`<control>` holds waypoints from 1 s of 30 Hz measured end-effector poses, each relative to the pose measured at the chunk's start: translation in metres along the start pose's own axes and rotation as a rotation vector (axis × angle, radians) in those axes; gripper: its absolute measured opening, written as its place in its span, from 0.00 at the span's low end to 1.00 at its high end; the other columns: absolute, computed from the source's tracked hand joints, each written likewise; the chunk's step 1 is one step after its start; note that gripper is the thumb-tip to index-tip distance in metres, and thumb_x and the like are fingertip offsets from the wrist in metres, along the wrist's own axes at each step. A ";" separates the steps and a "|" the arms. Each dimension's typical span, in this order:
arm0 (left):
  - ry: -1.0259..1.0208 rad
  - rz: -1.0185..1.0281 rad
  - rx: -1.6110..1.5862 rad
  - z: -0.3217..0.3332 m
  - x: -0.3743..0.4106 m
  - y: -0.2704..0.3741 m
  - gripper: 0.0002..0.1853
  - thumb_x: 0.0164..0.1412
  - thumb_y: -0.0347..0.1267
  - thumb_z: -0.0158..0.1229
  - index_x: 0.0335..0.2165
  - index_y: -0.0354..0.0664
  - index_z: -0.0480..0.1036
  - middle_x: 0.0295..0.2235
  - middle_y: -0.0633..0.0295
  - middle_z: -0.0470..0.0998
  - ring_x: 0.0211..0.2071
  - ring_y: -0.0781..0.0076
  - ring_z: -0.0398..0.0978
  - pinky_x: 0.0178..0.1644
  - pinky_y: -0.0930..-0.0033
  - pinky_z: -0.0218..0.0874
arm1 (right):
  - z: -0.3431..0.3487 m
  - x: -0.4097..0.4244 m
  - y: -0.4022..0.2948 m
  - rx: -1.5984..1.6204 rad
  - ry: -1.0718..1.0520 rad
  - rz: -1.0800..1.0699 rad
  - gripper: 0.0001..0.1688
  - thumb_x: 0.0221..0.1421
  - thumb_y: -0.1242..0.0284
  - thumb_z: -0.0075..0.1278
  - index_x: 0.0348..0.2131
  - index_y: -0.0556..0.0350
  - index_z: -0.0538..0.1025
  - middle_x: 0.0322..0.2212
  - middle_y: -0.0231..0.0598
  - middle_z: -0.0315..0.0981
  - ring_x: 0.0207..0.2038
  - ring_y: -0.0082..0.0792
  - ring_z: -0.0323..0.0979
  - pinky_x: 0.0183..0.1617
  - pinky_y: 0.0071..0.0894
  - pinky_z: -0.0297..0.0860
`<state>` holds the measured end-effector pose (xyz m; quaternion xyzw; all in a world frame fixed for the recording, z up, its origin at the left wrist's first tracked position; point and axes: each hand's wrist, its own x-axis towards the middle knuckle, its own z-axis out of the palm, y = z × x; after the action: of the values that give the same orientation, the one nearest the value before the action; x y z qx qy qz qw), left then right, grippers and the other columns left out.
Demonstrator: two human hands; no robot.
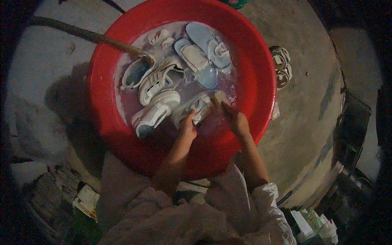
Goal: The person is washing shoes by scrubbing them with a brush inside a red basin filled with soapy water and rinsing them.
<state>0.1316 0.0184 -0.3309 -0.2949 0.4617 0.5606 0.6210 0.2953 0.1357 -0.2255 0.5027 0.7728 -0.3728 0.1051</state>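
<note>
A big red plastic basin (260, 70) of cloudy, soapy water stands before me. In its near part my left hand (187, 130) holds a white shoe (200, 107), partly blurred and wet. My right hand (239, 121) grips a pale brush-like block (221, 99) against the shoe's right end; blur hides its exact kind. Left of my left hand, a white sneaker (157, 110) rests at the water's edge. Another sneaker (156, 82) lies just beyond it. Farther back are light blue slippers (191, 56) with pale straps.
A dark hose or pole (82, 33) crosses the basin's left rim, its end near a shoe opening (134, 73). Sandals (281, 67) stand on the concrete floor (306, 101) outside the right rim. Papers or packets (312, 225) lie at lower right, and a box (87, 199) at lower left.
</note>
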 end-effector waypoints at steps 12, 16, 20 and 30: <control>-0.771 -0.382 -0.603 -0.015 0.002 0.005 0.29 0.57 0.53 0.33 0.48 0.46 0.59 0.47 0.61 0.63 0.48 0.64 0.60 0.51 0.60 0.50 | 0.033 0.031 -0.004 -0.134 -0.043 0.001 0.23 0.50 0.63 0.36 0.45 0.51 0.65 0.28 0.55 0.69 0.29 0.50 0.69 0.30 0.42 0.65; -0.536 -0.112 -0.301 0.008 -0.016 0.018 0.28 0.56 0.54 0.36 0.46 0.45 0.61 0.44 0.63 0.66 0.45 0.68 0.62 0.50 0.67 0.51 | 0.060 0.007 -0.028 -0.208 -0.032 -0.236 0.22 0.49 0.62 0.38 0.44 0.46 0.66 0.25 0.48 0.70 0.26 0.46 0.69 0.25 0.42 0.65; -0.033 -0.076 -0.115 0.016 -0.031 0.023 0.27 0.49 0.55 0.49 0.38 0.45 0.67 0.35 0.68 0.73 0.36 0.72 0.69 0.41 0.72 0.59 | 0.069 0.045 0.051 -0.325 0.005 -0.110 0.19 0.49 0.64 0.38 0.42 0.46 0.68 0.25 0.44 0.71 0.26 0.45 0.70 0.24 0.41 0.65; -0.227 0.099 -0.127 0.007 -0.022 0.013 0.28 0.56 0.51 0.39 0.46 0.43 0.60 0.46 0.63 0.65 0.46 0.66 0.62 0.51 0.66 0.50 | 0.064 0.037 0.018 -0.174 -0.018 -0.028 0.26 0.50 0.63 0.41 0.50 0.43 0.61 0.29 0.50 0.70 0.28 0.48 0.70 0.28 0.43 0.65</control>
<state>0.1218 0.0179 -0.3059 -0.2454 0.3658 0.6484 0.6209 0.2799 0.1215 -0.2989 0.4773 0.8083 -0.3103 0.1502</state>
